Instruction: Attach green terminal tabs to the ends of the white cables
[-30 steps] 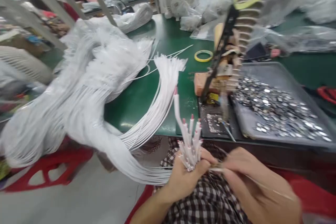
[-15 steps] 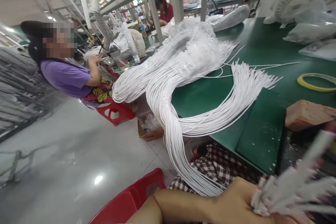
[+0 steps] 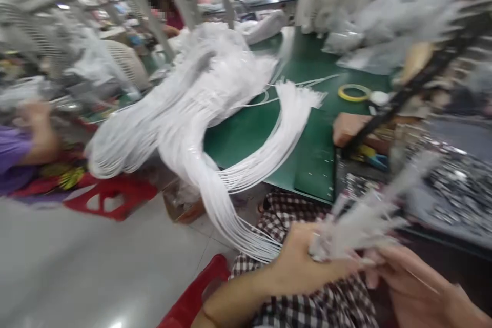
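Note:
A thick bundle of white wires (image 3: 230, 225) drapes off the green table and runs down over my lap into my left hand (image 3: 303, 261). The fingers of that hand are wrapped round the bundle. Beyond its grip the wire ends (image 3: 357, 225) fan out, with small reddish tips blurred by motion. From the lower right, my right hand (image 3: 418, 277) meets the bundle just below these ends, fingers closed against the wires; the exact grip is smeared. A larger heap of white wires (image 3: 146, 123), partly under clear plastic, lies on the table and hangs over its edge.
On the green table (image 3: 246, 138) are a yellow tape roll (image 3: 353, 93) and a brick-like block (image 3: 348, 128). At right, a tray (image 3: 457, 179) holds many small shiny parts. Clear plastic bags (image 3: 369, 36) lie behind. A co-worker's arm (image 3: 42, 133) and red stool (image 3: 111, 197) are at left.
The view has swung to the right, bringing the parts tray and my right hand into sight. My left hand still grips the wire bundle, and my right hand now shows at the wire ends.

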{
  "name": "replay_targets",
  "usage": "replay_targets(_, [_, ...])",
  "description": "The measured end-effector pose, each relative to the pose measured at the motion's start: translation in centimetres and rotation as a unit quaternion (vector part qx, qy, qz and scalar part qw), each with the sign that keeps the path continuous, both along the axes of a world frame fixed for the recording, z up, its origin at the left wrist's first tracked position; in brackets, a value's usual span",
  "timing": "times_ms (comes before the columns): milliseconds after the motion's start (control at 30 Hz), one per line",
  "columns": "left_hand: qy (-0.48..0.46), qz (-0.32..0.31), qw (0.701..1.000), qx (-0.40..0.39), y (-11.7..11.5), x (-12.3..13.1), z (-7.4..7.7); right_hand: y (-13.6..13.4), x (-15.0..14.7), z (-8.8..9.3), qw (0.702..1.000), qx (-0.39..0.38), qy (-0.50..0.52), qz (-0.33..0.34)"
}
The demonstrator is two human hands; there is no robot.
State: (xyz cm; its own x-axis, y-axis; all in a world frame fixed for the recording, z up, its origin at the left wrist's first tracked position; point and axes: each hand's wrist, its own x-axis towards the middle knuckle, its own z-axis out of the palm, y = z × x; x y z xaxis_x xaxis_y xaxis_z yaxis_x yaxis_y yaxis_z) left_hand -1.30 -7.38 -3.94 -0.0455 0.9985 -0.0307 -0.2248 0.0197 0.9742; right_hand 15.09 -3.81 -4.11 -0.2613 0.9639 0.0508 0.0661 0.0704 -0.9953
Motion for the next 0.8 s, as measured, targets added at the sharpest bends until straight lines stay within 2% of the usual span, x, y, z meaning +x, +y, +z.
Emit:
replay_targets(33, [-0.013, 0.019, 0.999, -0.041, -0.1, -0.1, 0.2, -0.4, 0.6, 0.5, 0.998, -0.023, 0.054, -0.039])
replay_targets(100, [-0.024, 0.013, 0.997, -0.074, 0.0, -0.2, 0.2, -0.6, 0.8, 1.3, 0.990, -0.072, 0.110, -0.048])
replay_targets(167, [-0.028, -0.008, 0.996, -0.082, 0.1, -0.1, 0.2, -0.3, 0.5, 1.9, 0.996, -0.057, 0.059, -0.039])
replay_targets(267, [-0.027, -0.026, 0.996, -0.085, 0.2, 0.2, 0.2, 0.1, -0.2, 2.5, 0.999, -0.005, -0.035, 0.015])
replay_targets(433, [-0.015, -0.025, 0.997, -0.076, 0.3, 0.8, 0.4, 0.0, -0.6, 2.8, 0.999, 0.040, -0.018, 0.013])
replay_targets(800, [0.043, -0.052, 0.997, -0.047, 1.4, 0.5, -0.1, 0.8, 0.0, 2.2, 0.999, 0.032, -0.015, -0.001])
